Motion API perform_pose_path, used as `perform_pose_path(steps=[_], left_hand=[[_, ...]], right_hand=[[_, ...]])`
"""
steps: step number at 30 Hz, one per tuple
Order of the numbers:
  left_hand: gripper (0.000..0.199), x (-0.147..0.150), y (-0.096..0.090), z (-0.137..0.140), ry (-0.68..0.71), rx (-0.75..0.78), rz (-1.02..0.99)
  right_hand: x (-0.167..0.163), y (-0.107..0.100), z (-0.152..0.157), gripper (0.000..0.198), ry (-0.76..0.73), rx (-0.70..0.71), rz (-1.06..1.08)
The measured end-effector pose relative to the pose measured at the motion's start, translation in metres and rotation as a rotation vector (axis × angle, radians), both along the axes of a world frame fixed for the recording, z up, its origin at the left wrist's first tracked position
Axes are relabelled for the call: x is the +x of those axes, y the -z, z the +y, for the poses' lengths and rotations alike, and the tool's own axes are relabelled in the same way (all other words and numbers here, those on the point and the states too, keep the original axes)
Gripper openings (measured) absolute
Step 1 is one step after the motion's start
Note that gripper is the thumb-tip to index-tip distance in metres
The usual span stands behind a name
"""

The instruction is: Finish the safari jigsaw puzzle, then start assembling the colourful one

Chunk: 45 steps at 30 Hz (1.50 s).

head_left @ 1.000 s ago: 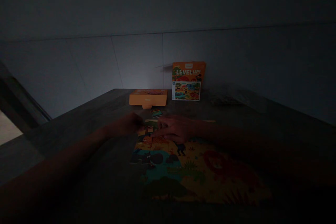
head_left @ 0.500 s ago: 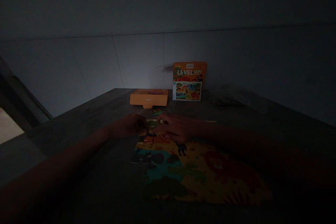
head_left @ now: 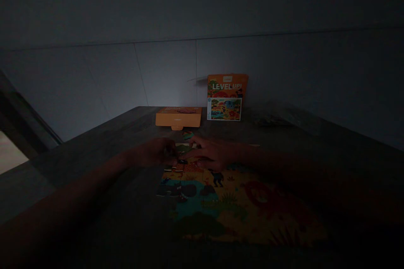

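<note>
A jigsaw puzzle (head_left: 208, 201) with a savanna animal picture lies flat on the dark table, dimly lit. At its far left corner, my left hand (head_left: 158, 151) is closed, fingers curled on the edge of a puzzle piece (head_left: 182, 148) with a green treetop. My right hand (head_left: 213, 151) lies over the far part of the puzzle, fingers stretched out and pressing on the pieces; it hides part of the picture. Just beyond the fingertips is a loose puzzle piece (head_left: 188, 135) in green and blue.
An orange box (head_left: 178, 119) with a front tab lies behind the puzzle. To its right an orange "LEVEL UP!" box (head_left: 227, 82) stands upright with a picture card (head_left: 224, 109) before it. Clear plastic wrapping (head_left: 287, 117) lies at the back right, near the wall (head_left: 170, 71).
My left fingers have shifted slightly right and down over the puzzle's corner. The right hand stays nearly in place, and the loose piece has not moved.
</note>
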<state>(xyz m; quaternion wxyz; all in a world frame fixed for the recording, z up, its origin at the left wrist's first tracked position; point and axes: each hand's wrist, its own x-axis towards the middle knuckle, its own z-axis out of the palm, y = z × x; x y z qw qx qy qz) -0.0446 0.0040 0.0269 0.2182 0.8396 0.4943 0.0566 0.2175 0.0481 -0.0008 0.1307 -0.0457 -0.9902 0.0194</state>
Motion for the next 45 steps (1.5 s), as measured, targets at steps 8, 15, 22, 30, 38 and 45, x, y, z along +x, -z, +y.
perform_pose_path(steps=[8,15,22,30,38,45], left_hand=[[0.033,0.000,0.008,0.004,-0.014,0.026,-0.042],[0.025,0.003,0.013,0.007,-0.023,0.021,-0.039],[0.030,0.004,0.005,0.002,-0.005,0.035,-0.025],[0.059,0.000,-0.015,-0.014,0.197,0.036,0.093],[0.068,-0.001,-0.020,-0.021,0.291,-0.026,0.090],[0.063,-0.013,-0.010,-0.011,0.172,0.001,0.096]], right_hand=[[0.000,-0.001,-0.002,0.040,0.012,-0.015,-0.006],[0.001,0.002,0.000,0.038,-0.005,-0.026,0.014],[-0.007,0.018,0.022,0.037,0.297,-0.226,0.289],[-0.053,-0.009,0.055,0.046,0.717,-0.285,0.011],[-0.081,-0.040,0.069,0.048,0.849,-0.329,-0.359],[-0.058,-0.066,0.040,0.028,0.621,-0.263,-0.034]])
